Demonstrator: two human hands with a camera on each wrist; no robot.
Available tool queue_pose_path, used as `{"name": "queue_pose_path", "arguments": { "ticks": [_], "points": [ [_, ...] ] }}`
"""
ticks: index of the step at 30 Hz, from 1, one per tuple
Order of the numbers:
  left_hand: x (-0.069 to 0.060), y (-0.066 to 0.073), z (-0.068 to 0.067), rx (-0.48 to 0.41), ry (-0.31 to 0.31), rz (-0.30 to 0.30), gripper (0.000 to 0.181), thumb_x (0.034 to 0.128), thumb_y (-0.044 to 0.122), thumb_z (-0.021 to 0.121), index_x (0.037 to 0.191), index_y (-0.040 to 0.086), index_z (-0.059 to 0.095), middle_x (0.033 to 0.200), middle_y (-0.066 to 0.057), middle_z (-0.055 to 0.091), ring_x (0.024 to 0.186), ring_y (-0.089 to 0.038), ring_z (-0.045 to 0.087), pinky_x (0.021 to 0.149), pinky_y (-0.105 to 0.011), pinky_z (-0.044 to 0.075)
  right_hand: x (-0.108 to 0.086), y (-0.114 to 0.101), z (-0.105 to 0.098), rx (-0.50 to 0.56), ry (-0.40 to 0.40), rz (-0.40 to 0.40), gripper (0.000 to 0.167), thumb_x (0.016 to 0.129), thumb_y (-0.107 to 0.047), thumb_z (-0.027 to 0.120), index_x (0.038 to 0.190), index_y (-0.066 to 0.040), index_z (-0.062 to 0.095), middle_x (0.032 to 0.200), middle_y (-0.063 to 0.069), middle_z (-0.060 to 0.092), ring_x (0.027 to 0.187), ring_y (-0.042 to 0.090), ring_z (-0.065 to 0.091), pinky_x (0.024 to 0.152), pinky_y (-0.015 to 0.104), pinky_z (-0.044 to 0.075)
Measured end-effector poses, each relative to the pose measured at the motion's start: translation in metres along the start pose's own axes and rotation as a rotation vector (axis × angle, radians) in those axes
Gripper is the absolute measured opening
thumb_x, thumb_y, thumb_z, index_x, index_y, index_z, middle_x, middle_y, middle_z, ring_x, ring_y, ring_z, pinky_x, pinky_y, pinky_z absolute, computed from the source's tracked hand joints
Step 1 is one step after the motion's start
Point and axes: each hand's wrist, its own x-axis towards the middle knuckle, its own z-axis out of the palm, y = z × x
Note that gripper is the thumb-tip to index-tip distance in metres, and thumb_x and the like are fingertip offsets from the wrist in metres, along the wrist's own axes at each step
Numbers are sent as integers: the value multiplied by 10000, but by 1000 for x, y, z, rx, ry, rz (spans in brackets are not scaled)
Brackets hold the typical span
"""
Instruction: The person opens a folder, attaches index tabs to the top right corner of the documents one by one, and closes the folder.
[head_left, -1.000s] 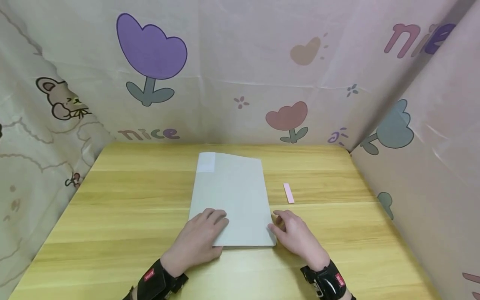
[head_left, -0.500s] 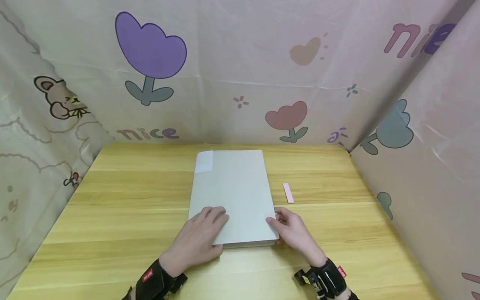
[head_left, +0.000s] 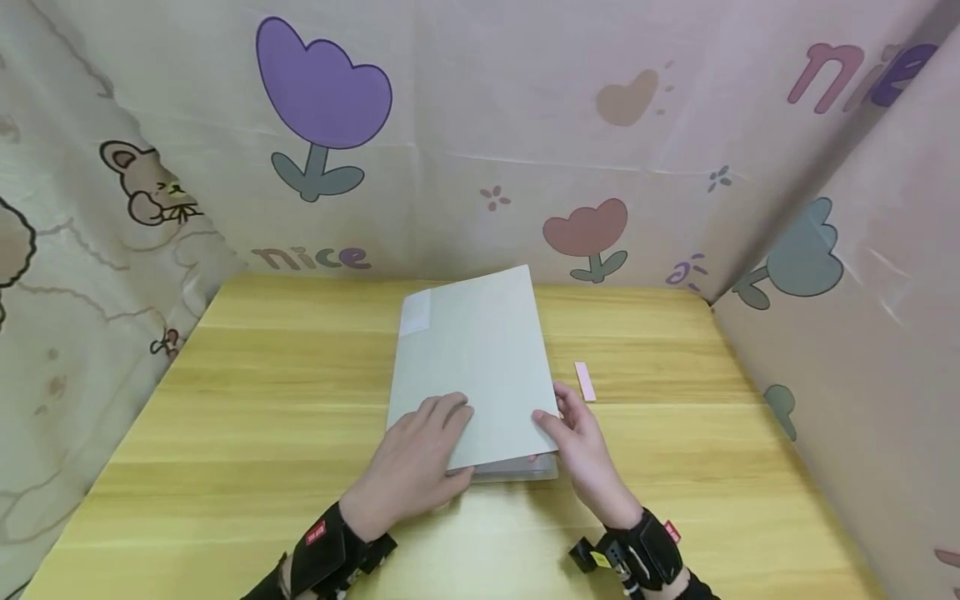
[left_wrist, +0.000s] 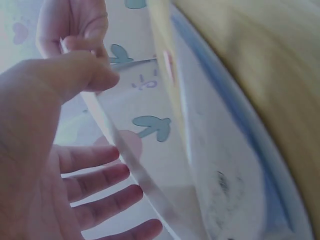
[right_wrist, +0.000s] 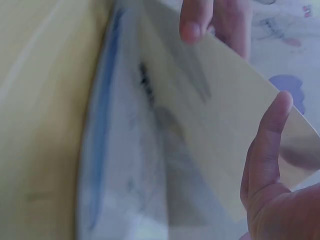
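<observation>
We've got a pale folder (head_left: pixel 517 471) near the middle of the wood-grain tabletop (head_left: pixel 285 400), its cover (head_left: pixel 487 358) slanting up on the right, a white label (head_left: pixel 416 313) at the far left corner. Left hand (head_left: pixel 423 450): grasping the cover near its lower left, fingers on the outer face, thumb on the inner, per the right wrist view. Right hand (head_left: pixel 581 446): pinching the cover's lower right edge, thumb on top, fingers behind. Under the cover we see whitish sheets (right_wrist: pixel 130 165) with dark marks, too blurred to read, and a blue strip (right_wrist: pixel 105 115) along one side. Pink strip (head_left: pixel 585 381) lies flat just right of the folder, near the right hand. Black wristbands on both wrists; printed curtain (head_left: pixel 465 108) behind, purple tulip (head_left: pixel 326 92) at upper left.
</observation>
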Motion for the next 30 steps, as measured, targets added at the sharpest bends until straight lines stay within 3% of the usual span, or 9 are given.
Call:
{"name": "queue_pose_path", "arguments": {
  "ticks": [4,7,11,14,17,21,25,30],
  "points": [
    [8,8,-4,-11,67,-6,743,823,415,816,1410,48,545,1422,-144,549,1239,-314,582,802,-404,602,0,-12,9,51,-36,-35,529,1022,1,514,1532,-9,373,1333,239,517,897,208,680,602,302,582],
    [12,13,-4,23,145,-11,800,786,385,846,1426,25,527,1403,-157,563,1209,-323,599,757,-385,607,1,-21,17,57,-73,-60,547,1033,-34,519,1553,-21,350,1411,231,498,994,203,677,706,315,603],
    [13,16,-6,57,241,-35,831,735,323,884,1421,12,532,1380,-158,573,1173,-338,615,680,-360,603,2,-32,28,63,-122,-93,544,1053,-91,515,1563,-36,335,1461,196,470,1132,197,642,856,339,596],
    [11,17,-10,40,295,-58,802,725,258,880,1413,5,555,1363,-157,578,1160,-354,623,658,-371,612,3,-37,35,81,-167,-137,537,1069,-122,482,1570,-14,319,1424,192,456,1137,186,622,856,317,593],
    [8,17,-14,7,334,-83,744,750,190,839,1417,3,567,1356,-157,584,1156,-362,633,634,-387,621,5,-39,39,85,-219,-218,533,1084,-151,442,1572,18,310,1388,206,446,1084,156,619,806,307,604],
    [5,14,-18,-45,375,-114,688,794,110,757,1443,6,555,1350,-154,592,1134,-357,651,540,-367,598,14,-38,38,38,-260,-389,484,1097,-123,420,1544,49,351,1347,256,469,1000,168,652,752,376,629],
    [-1,8,-22,-103,438,-130,647,833,47,681,1460,-10,534,1327,-174,598,1083,-367,672,514,-352,585,27,-32,27,-160,-224,-523,391,1072,-28,497,1453,59,481,1296,247,568,1032,286,677,804,393,624],
    [-7,-3,-28,-159,549,-145,582,889,17,552,1466,-42,516,1296,-209,601,882,-308,680,480,-252,520,47,-25,8,-659,-186,-491,345,1015,-118,657,1352,-48,636,1329,90,636,1196,276,627,967,414,558]
  ]
}}
